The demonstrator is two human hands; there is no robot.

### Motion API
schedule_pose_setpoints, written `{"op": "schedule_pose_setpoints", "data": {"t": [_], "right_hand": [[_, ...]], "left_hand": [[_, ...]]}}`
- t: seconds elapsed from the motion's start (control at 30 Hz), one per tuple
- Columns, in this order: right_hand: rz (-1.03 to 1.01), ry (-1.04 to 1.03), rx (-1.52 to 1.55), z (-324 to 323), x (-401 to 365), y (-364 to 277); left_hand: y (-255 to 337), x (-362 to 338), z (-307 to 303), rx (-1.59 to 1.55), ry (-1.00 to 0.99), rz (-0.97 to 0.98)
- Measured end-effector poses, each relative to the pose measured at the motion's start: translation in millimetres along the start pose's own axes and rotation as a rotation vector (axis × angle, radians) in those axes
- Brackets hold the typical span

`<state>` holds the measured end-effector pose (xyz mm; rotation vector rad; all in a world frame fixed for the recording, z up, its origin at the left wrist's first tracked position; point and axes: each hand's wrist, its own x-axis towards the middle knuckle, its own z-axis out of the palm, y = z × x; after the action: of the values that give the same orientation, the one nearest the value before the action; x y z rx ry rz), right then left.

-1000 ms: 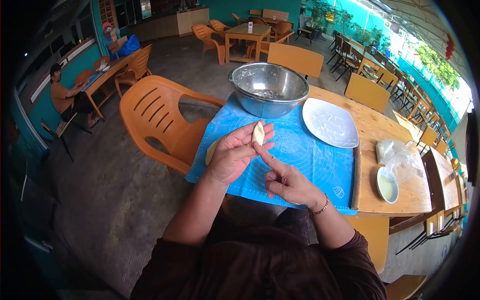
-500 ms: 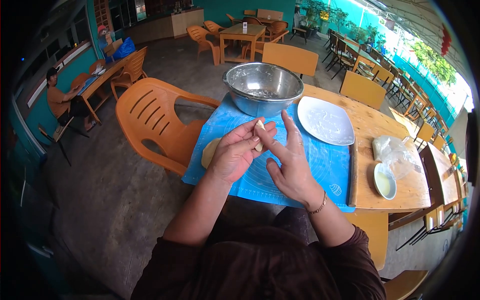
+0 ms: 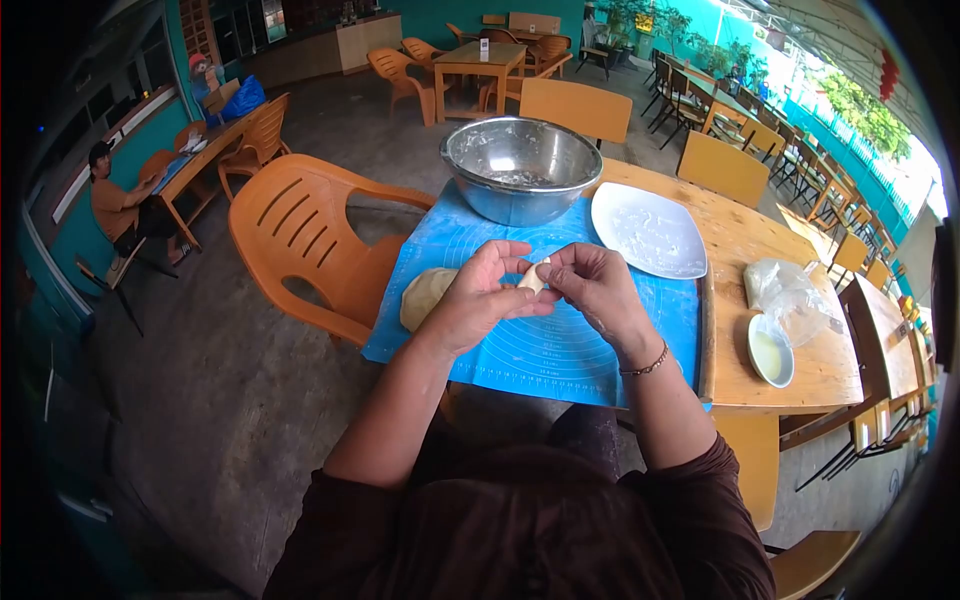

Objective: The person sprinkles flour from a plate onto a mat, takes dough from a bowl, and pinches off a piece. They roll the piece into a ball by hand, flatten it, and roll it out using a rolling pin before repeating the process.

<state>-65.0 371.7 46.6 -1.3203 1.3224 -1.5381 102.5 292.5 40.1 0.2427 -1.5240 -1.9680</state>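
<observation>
A small pale piece of dough (image 3: 534, 278) is held between my two hands above the blue mat (image 3: 545, 355). My left hand (image 3: 482, 298) supports it on the fingers, with the thumb against it. The fingertips of my right hand (image 3: 597, 292) pinch its upper right end. A larger round lump of dough (image 3: 425, 297) lies on the mat's left side, partly behind my left wrist. Beyond my hands stands a metal bowl (image 3: 522, 200) with floury residue inside.
A floury white plate (image 3: 650, 230) is right of the bowl. Further right on the wooden table (image 3: 730, 370) are a plastic bag (image 3: 792, 297) and a small bowl of pale liquid (image 3: 770, 352). An orange chair (image 3: 300, 240) stands left; a person (image 3: 118, 205) sits far left.
My right hand has closed its spread fingers onto the dough piece. The piece has tilted and sits slightly lower and to the right. The view has shifted a little.
</observation>
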Motion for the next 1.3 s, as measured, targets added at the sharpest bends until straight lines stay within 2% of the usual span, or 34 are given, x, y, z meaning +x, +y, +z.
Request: {"op": "schedule_pose_setpoints", "data": {"t": [0.1, 0.17, 0.2, 0.23, 0.27, 0.3, 0.37, 0.4, 0.43, 0.47, 0.5, 0.53, 0.57, 0.63, 0.67, 0.73, 0.8, 0.9, 0.97, 1.0, 1.1, 1.17, 1.23, 1.3], "right_hand": [[0.145, 0.033, -0.091, -20, -2, 13], [0.254, 0.003, -0.466, -33, 4, 35], [0.260, 0.015, -0.468, -35, 1, 41], [0.242, -0.005, -0.619, -36, -3, 45], [0.224, -0.026, -0.772, -38, -7, 47], [0.229, -0.016, -0.777, -40, -14, 40], [0.136, 0.206, -1.034, -34, -35, 10], [0.032, 0.306, -1.115, -37, -49, -7], [-0.067, 0.445, -1.241, -49, -61, -15], [-0.098, 0.524, -1.367, -67, -70, -18], [0.029, 0.612, -1.479, -79, -77, -23], [0.171, 0.610, -1.552, -93, -81, -23], [0.174, 0.611, -1.553, -105, -86, -17], [0.417, 0.531, -1.629, -123, -94, 5], [0.407, 0.548, -1.655, -127, -95, 13], [0.434, 0.564, -1.609, -131, -97, 17], [0.447, 0.592, -1.559, -143, -99, 25], [0.431, 0.612, -1.555, -156, -101, 31], [0.287, 0.810, -1.420, -135, -110, 6], [0.131, 0.877, -1.291, -127, -116, 0], [-0.143, 0.671, -0.988, -87, -118, -20], [-0.163, 0.421, -1.076, -56, -114, -36], [-0.291, 0.235, -1.160, -50, -108, -23], [-0.267, 0.207, -1.193, -44, -108, -14]], "left_hand": [[-13, 8, 12, 0.111, -0.004, -0.141], [-26, 15, 20, 0.602, 0.155, -0.265], [-34, 16, 21, 0.926, 0.194, -0.213], [-40, 16, 23, 0.924, 0.180, -0.209], [-45, 15, 25, 1.157, 0.189, -0.134], [-48, 14, 27, 1.388, 0.201, -0.053], [-49, 11, 28, 1.402, 0.214, -0.016], [-49, 10, 26, 1.433, 0.191, 0.065], [-49, 9, 23, 1.461, 0.172, 0.146], [-49, 9, 19, 1.459, 0.178, 0.143], [-51, 11, 14, 1.436, 0.119, 0.111], [-52, 12, 11, 1.410, 0.056, 0.080], [-50, 11, 12, 1.408, 0.054, 0.080], [-44, 8, 17, 1.408, 0.057, 0.064], [-46, 7, 17, 1.402, 0.049, 0.056], [-49, 5, 16, 1.375, 0.127, 0.188], [-47, 0, 16, 1.373, 0.083, 0.218], [-50, -4, 10, 1.379, 0.017, 0.308], [-53, -7, 5, 1.385, -0.002, 0.357], [-55, -8, 5, 1.384, 0.000, 0.374], [-56, -10, 6, 1.378, -0.007, 0.396], [-56, -9, 9, 1.350, 0.048, 0.423], [-57, -10, 7, 1.361, 0.033, 0.426], [-58, -12, 6, 1.374, 0.026, 0.421]]}}
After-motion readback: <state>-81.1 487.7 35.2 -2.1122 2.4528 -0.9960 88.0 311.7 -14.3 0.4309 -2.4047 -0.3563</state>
